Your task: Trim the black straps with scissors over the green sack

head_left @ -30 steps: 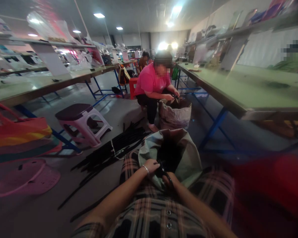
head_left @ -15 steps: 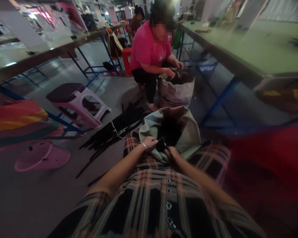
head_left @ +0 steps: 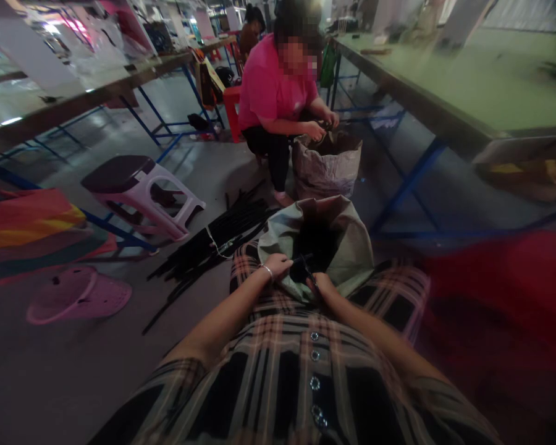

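Between my knees stands a pale sack (head_left: 354,241) with its mouth wide, dark material inside. My left hand (head_left: 278,266), a bracelet at its wrist, is closed on a thin black strip (head_left: 302,258) that sticks out to the right over the sack's mouth. My right hand (head_left: 321,285) is wrapped round dark-handled scissors (head_left: 308,271), whose blades point up at the strip. Whether the blades touch the strip I cannot tell against the dark inside. On the floor to the left lies a tied bundle of long black strips (head_left: 213,238).
A person in a pink shirt (head_left: 269,80) sits ahead, both hands over another sack (head_left: 327,173). A stool (head_left: 143,191) and a pink basket (head_left: 81,300) stand left. Long tables (head_left: 412,93) flank both sides; something red (head_left: 495,296) is at right.
The scissors have shifted slightly, and the black strip shows longer to the right of my left hand. The other person's hands have moved a little over their sack.
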Motion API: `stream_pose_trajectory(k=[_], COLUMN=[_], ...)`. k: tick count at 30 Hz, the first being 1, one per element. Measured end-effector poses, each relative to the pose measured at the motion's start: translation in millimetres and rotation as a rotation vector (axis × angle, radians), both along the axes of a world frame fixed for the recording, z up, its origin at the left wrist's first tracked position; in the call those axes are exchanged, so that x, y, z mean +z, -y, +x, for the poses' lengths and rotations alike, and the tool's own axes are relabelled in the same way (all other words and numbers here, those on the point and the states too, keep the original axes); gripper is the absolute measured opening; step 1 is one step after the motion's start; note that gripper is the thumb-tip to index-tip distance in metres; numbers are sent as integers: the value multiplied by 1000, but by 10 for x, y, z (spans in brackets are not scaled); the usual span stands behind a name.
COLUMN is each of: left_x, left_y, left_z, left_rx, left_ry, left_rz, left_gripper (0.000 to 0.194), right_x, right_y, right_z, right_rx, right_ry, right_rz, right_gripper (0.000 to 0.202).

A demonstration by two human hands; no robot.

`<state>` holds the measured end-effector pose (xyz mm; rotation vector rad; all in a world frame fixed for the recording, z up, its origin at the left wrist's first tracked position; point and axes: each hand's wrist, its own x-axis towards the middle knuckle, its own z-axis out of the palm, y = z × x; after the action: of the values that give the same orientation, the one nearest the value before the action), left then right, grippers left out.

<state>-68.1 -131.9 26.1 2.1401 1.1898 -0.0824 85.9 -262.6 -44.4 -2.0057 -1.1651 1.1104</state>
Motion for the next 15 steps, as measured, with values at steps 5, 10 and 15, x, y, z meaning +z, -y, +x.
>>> stream_pose_trajectory(k=[5,10,15], left_x=[3,-4,-16], left_y=[5,21,22], left_z=[-6,-14,-14], left_rx=[57,122,160], left_ry=[32,87,198], left_rz=[-43,-120,-101], left_gripper=[27,24,20], right_x=[-53,-98,-76], right_y=[-29,-24,-35], right_z=[42,86,51], right_rx=[-5,-7,28], right_ry=[17,-7,-120], right_rz=[-29,-60,-55], right_gripper=[19,26,19])
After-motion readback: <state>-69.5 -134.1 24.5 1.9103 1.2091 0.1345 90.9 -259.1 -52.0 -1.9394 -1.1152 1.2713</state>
